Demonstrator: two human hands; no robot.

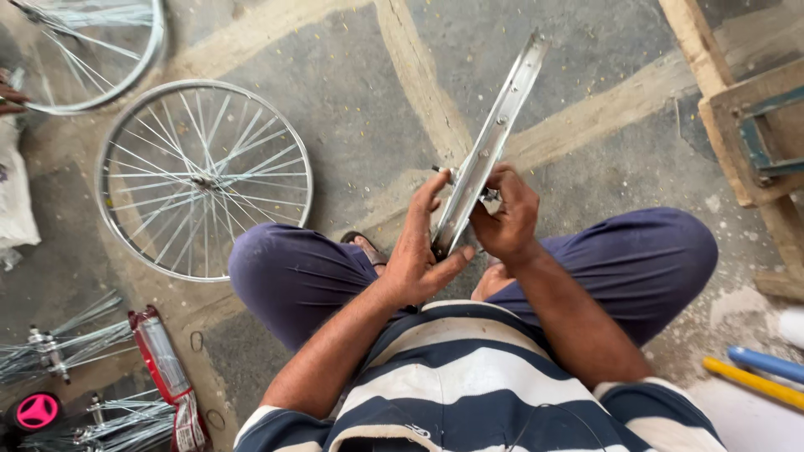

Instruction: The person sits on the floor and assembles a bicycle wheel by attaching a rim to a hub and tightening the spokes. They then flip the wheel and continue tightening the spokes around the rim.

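Observation:
A silver bicycle wheel rim stands on edge between my knees, tilted and running from top right down to my lap. My left hand presses its palm and fingers flat against the rim's left side near the hub. On the right side, my right hand is closed on the hub and spokes. A short axle end sticks out left of the rim, just above my left fingertips. Only the rim's edge shows; most spokes are hidden.
A spoked wheel lies flat on the concrete floor at left, another wheel at top left with someone's fingers at the edge. Spoke bundles, a red packet, a pink cap. Wooden frame right; yellow and blue rods.

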